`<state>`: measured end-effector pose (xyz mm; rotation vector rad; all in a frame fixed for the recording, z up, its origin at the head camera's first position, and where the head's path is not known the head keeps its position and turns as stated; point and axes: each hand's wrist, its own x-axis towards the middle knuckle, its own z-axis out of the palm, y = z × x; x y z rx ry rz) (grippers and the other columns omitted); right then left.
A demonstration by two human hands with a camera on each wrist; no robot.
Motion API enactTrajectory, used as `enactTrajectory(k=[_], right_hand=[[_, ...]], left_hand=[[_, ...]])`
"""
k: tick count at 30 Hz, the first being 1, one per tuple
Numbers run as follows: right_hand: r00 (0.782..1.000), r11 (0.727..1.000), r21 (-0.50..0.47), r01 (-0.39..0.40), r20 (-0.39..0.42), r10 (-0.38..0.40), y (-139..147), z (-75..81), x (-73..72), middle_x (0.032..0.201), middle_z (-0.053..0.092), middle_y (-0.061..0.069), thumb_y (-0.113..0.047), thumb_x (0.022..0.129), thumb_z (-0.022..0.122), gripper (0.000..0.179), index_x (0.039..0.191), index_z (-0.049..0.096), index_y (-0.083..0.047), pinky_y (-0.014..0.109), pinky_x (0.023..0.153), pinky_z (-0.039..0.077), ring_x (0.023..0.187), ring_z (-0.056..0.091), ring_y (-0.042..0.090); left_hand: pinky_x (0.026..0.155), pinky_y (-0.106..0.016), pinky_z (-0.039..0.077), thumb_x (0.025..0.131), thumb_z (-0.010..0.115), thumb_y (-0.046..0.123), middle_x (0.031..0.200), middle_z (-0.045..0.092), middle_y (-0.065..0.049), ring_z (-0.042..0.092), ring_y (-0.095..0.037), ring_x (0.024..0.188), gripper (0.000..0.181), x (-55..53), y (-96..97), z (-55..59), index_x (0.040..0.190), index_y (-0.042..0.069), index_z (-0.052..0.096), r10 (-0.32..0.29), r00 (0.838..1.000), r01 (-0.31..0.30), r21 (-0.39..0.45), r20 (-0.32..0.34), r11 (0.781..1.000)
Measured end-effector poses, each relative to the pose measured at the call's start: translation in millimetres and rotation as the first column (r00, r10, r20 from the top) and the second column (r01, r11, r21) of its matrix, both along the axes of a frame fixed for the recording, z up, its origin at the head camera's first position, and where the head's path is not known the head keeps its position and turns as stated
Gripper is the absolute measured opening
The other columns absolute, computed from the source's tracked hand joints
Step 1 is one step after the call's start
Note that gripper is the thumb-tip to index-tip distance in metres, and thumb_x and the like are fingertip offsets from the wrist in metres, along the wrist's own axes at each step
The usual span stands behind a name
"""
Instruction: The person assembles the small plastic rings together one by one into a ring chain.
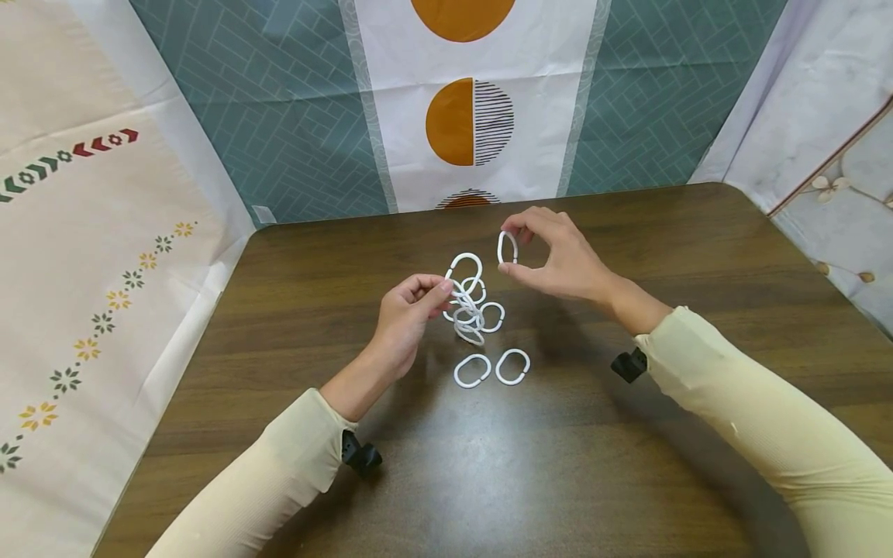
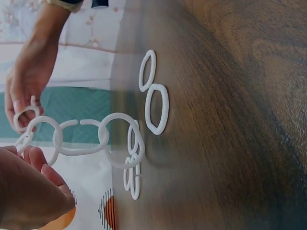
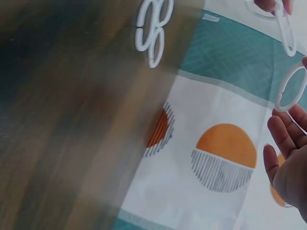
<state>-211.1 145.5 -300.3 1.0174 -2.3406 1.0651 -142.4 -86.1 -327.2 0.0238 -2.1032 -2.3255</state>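
Note:
My left hand [image 1: 412, 316] pinches the upper end of a chain of white plastic C-shaped links [image 1: 469, 318] between thumb and fingers. The chain hangs above the table; in the left wrist view its joined links [image 2: 79, 153] stretch out from the fingertips. Further right, my right hand [image 1: 561, 256] holds a single white link [image 1: 499, 246] upright between thumb and fingertips, apart from the chain in the head view. In the right wrist view this link [image 3: 279, 98] shows a small gap in its rim.
Two loose white links, a left one [image 1: 456, 373] and a right one [image 1: 528, 364], lie on the brown wooden table [image 1: 446, 480] nearer to me. Several more links [image 1: 503, 314] lie behind the hanging chain, partly hidden. Patterned cloths [image 1: 314, 116] stand around the table's back and sides.

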Motion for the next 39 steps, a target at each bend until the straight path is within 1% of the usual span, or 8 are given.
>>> enactTrajectory(k=[6,13,17,20,24,28,33,39], right_hand=[[0.999,0.998,-0.047,-0.038,-0.003,0.037,-11,10.8,2.1,0.097,0.061,0.002,-0.020,0.072,0.082,0.044,0.111,0.063,-0.008,0.035,0.086,0.030,0.089,0.052,0.014],[0.990,0.986,-0.088,-0.140,-0.018,0.139,-31,18.4,10.9,0.100,0.063,0.005,-0.015,0.072,0.082,0.045,0.112,0.063,-0.007,0.036,0.085,0.031,0.089,0.054,0.016],[0.976,0.973,-0.078,-0.218,-0.011,0.217,-40,19.9,16.1,0.103,0.064,0.002,-0.015,0.072,0.082,0.047,0.114,0.063,-0.007,0.037,0.084,0.030,0.091,0.054,0.015],[0.970,0.968,-0.055,-0.243,0.002,0.243,-43,18.6,18.3,0.105,0.065,0.000,-0.015,0.072,0.082,0.048,0.115,0.063,-0.007,0.037,0.085,0.030,0.093,0.053,0.014],[0.968,0.968,-0.025,-0.248,0.024,0.249,-43,15.6,19.4,0.105,0.065,0.000,-0.015,0.073,0.081,0.047,0.115,0.063,-0.008,0.039,0.085,0.029,0.093,0.053,0.014],[0.969,0.969,0.007,-0.245,0.017,0.245,-41,11.5,18.3,0.104,0.064,0.003,-0.016,0.073,0.080,0.046,0.114,0.062,-0.008,0.041,0.085,0.027,0.094,0.052,0.015],[0.980,0.983,-0.014,-0.183,-0.086,0.181,-37,9.7,16.9,0.103,0.064,0.000,-0.017,0.070,0.081,0.048,0.114,0.063,-0.008,0.040,0.086,0.027,0.092,0.051,0.015],[0.974,0.986,-0.054,-0.157,-0.173,0.145,-39,12.6,17.5,0.102,0.065,0.001,-0.019,0.069,0.081,0.049,0.114,0.064,-0.009,0.040,0.086,0.027,0.091,0.051,0.017]], left_hand=[[0.071,-0.023,0.046,0.090,0.066,0.009,0.078,0.063,0.000,0.062,-0.011,0.070,0.012,1.1,0.2,1.0,0.097,0.000,0.064,-0.016,1.000,0.016,-0.018,0.008,1.000],[0.069,-0.024,0.045,0.091,0.067,0.011,0.077,0.062,-0.002,0.061,-0.013,0.073,0.011,0.9,0.3,0.5,0.096,0.001,0.065,-0.057,0.998,0.057,-0.065,-0.001,0.996],[0.069,-0.023,0.045,0.091,0.067,0.011,0.077,0.063,-0.002,0.060,-0.014,0.074,0.013,1.3,-0.1,0.5,0.097,0.000,0.065,-0.084,0.996,0.083,-0.082,-0.016,0.993],[0.069,-0.023,0.046,0.091,0.067,0.012,0.077,0.062,-0.001,0.059,-0.016,0.076,0.014,2.1,0.1,1.4,0.097,-0.001,0.066,-0.103,0.994,0.100,-0.093,-0.033,0.991],[0.069,-0.022,0.046,0.091,0.066,0.009,0.077,0.062,-0.002,0.060,-0.018,0.077,0.012,2.1,0.0,0.9,0.095,-0.003,0.065,-0.102,0.994,0.098,-0.094,-0.043,0.991],[0.070,-0.022,0.046,0.091,0.065,0.005,0.080,0.062,-0.009,0.060,-0.015,0.075,0.012,1.9,-0.4,0.6,0.096,-0.005,0.064,-0.082,0.996,0.078,-0.088,-0.045,0.993],[0.073,-0.024,0.047,0.092,0.065,0.009,0.088,0.062,-0.016,0.060,-0.018,0.079,0.018,2.5,-1.8,1.0,0.101,-0.006,0.064,-0.101,0.995,0.097,-0.107,-0.028,0.990],[0.083,-0.032,0.048,0.097,0.059,0.022,0.098,0.070,-0.012,0.062,-0.015,0.082,0.027,0.8,-5.0,1.6,0.110,-0.001,0.065,-0.094,0.996,0.092,-0.127,-0.009,0.988]])
